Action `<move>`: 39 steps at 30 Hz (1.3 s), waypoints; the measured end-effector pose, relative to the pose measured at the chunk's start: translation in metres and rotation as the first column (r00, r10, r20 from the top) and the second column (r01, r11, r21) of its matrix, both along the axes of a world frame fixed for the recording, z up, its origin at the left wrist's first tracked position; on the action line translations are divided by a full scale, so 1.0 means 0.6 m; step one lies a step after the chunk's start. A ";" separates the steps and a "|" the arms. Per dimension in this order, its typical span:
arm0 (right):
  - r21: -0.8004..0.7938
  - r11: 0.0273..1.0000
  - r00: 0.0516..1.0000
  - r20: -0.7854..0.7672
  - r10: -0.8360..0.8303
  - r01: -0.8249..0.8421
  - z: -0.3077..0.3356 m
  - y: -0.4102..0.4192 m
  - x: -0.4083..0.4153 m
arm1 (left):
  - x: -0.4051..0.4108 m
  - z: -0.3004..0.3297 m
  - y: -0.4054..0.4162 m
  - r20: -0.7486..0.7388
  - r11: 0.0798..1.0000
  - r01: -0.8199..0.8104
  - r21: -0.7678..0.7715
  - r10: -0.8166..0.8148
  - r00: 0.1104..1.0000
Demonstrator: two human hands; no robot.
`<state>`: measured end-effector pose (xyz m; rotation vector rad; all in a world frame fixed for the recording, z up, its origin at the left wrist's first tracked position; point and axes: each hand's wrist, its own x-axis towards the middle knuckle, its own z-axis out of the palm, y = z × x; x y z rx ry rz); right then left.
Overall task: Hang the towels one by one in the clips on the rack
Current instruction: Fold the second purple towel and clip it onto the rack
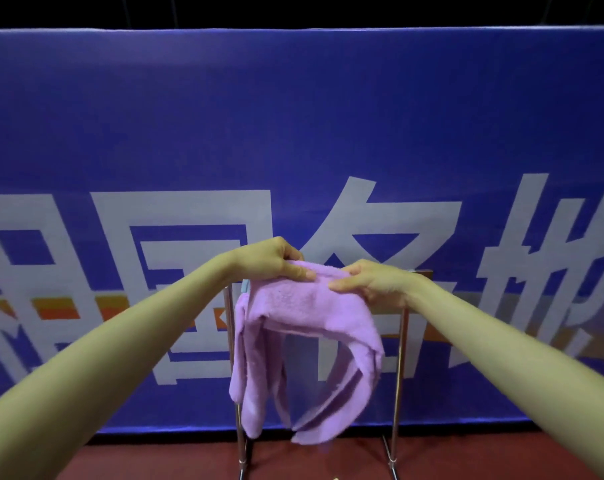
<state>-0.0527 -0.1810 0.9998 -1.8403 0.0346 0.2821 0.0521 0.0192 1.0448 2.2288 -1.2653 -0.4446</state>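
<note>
both hands, left hand (276, 259) and right hand (366, 282), pinch the soft, floppy lilac terry towel (304, 327) at its top edge; light, best gripped there.

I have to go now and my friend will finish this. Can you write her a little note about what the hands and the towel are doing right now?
Left hand: pinches the top edge of the purple towel at the top of the rack.
Right hand: grips the same edge, a little to the right.
Towel: bunched up top, the rest hangs down between the rack's metal posts, above the red floor.
Done: towel brought up to the rack.
Cannot tell: the clips are hidden behind hands and towel, so whether it is clipped is unclear.
Left: make sure it is clipped, then let go. No other towels in view.
</note>
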 end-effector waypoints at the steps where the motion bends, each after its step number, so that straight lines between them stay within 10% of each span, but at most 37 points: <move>1: 0.020 0.999 0.999 0.028 -0.040 0.039 0.002 -0.005 0.002 | 0.002 -0.003 0.000 -0.021 0.999 -0.010 0.032 0.011 1.000; 11: -0.145 0.986 0.996 0.048 -0.080 0.087 -0.018 -0.033 0.023 | 0.033 -0.079 -0.002 -0.243 0.997 -0.073 -0.001 0.070 0.967; 28: -0.439 0.861 0.964 0.054 -0.261 0.258 -0.181 -0.038 0.188 | 0.222 -0.238 -0.072 0.063 0.952 -0.008 0.305 -0.012 0.998; 39: -0.468 0.816 0.939 0.105 -0.329 0.338 -0.245 0.004 0.339 | 0.377 -0.306 -0.060 0.119 0.970 -0.056 0.237 0.028 0.992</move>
